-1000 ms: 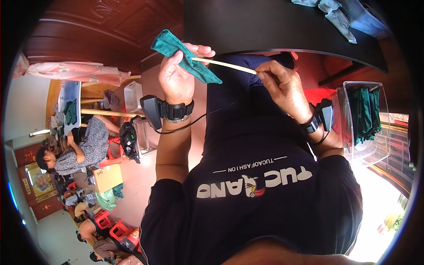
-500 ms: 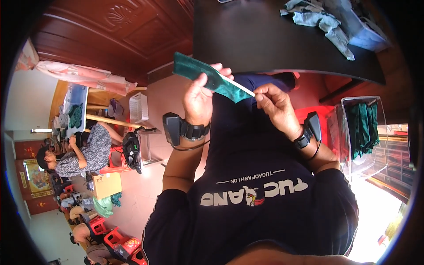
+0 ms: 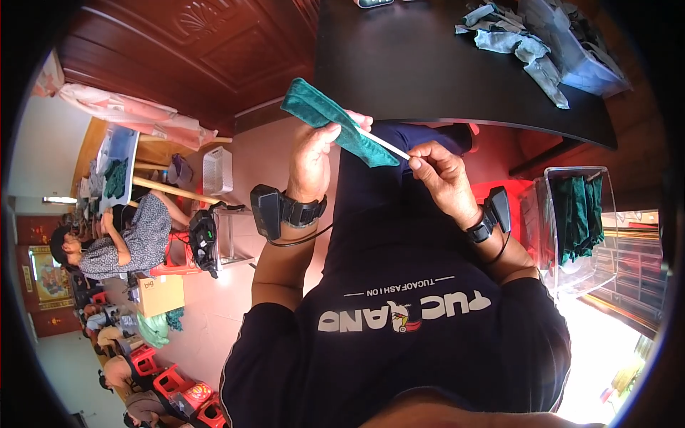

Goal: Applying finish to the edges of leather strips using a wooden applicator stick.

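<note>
A strip of dark green velvet fabric [image 3: 314, 105] lies across my left hand [image 3: 312, 153], its thumb pressing the strip against the fingers. A thin white stick [image 3: 389, 146] runs along the strip and sticks out toward the right. My right hand [image 3: 444, 175] pinches the stick's right end between thumb and fingertips. The stick's other end is hidden by the fabric. Both hands are held above my lap, just short of the dark table.
The dark table [image 3: 414, 64] carries crumpled grey-green cloth pieces [image 3: 517, 46] beside a clear plastic bin [image 3: 589, 68]. At right, a clear box [image 3: 549, 235] holds several green velvet strips [image 3: 576, 214]. On the left, a person [image 3: 132, 239] sits near a cardboard box [image 3: 160, 294] and red stools [image 3: 171, 381].
The green strip has folded narrower around the white stick, and more of the stick shows at its right end. My left hand has tilted and shifted slightly left.
</note>
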`<state>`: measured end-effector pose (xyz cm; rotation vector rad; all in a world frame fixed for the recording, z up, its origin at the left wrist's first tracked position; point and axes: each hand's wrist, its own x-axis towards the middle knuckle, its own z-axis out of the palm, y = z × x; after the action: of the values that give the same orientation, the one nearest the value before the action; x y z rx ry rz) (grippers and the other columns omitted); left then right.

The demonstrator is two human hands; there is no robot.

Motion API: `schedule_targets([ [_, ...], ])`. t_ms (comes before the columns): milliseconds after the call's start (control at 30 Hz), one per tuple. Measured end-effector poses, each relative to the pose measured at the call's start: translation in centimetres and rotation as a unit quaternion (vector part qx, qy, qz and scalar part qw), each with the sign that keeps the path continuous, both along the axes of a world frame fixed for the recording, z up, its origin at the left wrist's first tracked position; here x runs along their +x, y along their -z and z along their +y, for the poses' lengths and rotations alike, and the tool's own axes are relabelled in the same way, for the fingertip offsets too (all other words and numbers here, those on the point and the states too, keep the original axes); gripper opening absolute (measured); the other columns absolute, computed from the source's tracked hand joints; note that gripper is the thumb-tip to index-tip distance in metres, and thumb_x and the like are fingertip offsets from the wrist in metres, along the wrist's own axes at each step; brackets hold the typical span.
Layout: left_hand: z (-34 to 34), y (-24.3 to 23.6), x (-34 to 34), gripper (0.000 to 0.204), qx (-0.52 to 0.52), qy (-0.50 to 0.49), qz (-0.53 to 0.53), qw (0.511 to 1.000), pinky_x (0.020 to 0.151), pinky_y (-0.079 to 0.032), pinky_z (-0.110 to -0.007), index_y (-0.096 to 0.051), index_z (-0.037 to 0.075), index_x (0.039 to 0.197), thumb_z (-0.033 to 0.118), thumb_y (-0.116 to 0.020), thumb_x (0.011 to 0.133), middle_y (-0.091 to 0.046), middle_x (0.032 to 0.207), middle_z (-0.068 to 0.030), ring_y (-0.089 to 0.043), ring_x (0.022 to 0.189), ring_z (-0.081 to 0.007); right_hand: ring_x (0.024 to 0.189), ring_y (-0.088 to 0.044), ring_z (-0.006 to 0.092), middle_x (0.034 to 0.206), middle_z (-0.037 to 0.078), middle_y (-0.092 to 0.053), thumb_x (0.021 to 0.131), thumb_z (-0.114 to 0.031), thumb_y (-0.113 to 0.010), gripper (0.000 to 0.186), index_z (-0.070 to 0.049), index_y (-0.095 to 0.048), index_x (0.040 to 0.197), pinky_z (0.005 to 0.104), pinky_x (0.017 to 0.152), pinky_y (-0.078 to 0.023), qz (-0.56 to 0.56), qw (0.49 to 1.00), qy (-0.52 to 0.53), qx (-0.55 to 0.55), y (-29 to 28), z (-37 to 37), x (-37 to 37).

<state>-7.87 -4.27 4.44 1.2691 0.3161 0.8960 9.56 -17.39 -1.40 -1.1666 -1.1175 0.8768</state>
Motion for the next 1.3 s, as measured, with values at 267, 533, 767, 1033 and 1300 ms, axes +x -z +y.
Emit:
schedule_targets([
  [267,-1.1,0.3,0.0,0.025,0.021,0.026,0.115,0.993,0.084,-0.045,-0.030,-0.063,-0.007,0.097,0.010,-0.050,0.085,-0.066,0.091,-0.0116,-0.061,0.087,-0.0173,0.067,-0.048,0.0051,0.074,-0.003,-0.053,0.092,-0.014,-0.056,0.012,-0.002,-0.058,0.094,0.0204,0.061,-0.041,0.041,0.999,-0.021,-0.018,-0.7,-0.2,-1.0],
  [533,-1.3,0.5,-0.3,0.039,-0.007,-0.007,0.124,0.992,0.075,-0.045,-0.026,-0.052,-0.001,0.121,0.013,-0.050,0.084,-0.061,0.107,-0.0069,-0.056,0.093,-0.0115,0.068,-0.048,0.0047,0.074,-0.004,-0.054,0.091,-0.014,-0.057,0.012,-0.002,-0.059,0.094,0.0199,0.063,-0.042,0.070,0.997,-0.013,-0.018,-0.2,-0.2,-0.9],
  [767,-2.3,-3.1,-1.6,0.041,0.152,-0.277,-0.004,0.949,0.042,-0.034,-0.014,-0.045,-0.007,0.117,0.013,-0.041,0.081,-0.052,0.122,-0.0226,-0.063,0.071,-0.0161,0.071,-0.048,0.0037,0.076,-0.004,-0.056,0.089,-0.010,-0.061,0.009,-0.003,-0.060,0.093,0.0197,0.064,-0.041,-0.022,0.998,0.052,-0.004,0.5,-0.3,-0.2],
  [1033,-2.1,-2.3,0.5,0.034,-0.018,-0.112,0.035,0.993,0.043,-0.035,-0.017,-0.051,-0.006,0.112,0.007,-0.041,0.081,-0.060,0.090,-0.0149,-0.053,0.054,-0.0101,0.069,-0.047,0.0039,0.075,-0.004,-0.055,0.089,-0.010,-0.061,0.009,-0.002,-0.061,0.093,0.0198,0.063,-0.040,-0.035,0.999,0.025,-0.005,-0.1,-0.7,-0.2],
  [1300,-1.8,-2.2,0.4,0.028,-0.045,-0.107,-0.012,0.993,0.049,-0.043,-0.023,-0.054,-0.008,0.100,0.010,-0.040,0.085,-0.057,0.073,-0.0104,-0.055,0.058,-0.0157,0.070,-0.047,0.0035,0.076,-0.004,-0.055,0.090,-0.011,-0.059,0.009,-0.002,-0.060,0.093,0.0191,0.064,-0.040,0.028,1.000,0.002,-0.011,-0.2,-1.2,-0.2],
])
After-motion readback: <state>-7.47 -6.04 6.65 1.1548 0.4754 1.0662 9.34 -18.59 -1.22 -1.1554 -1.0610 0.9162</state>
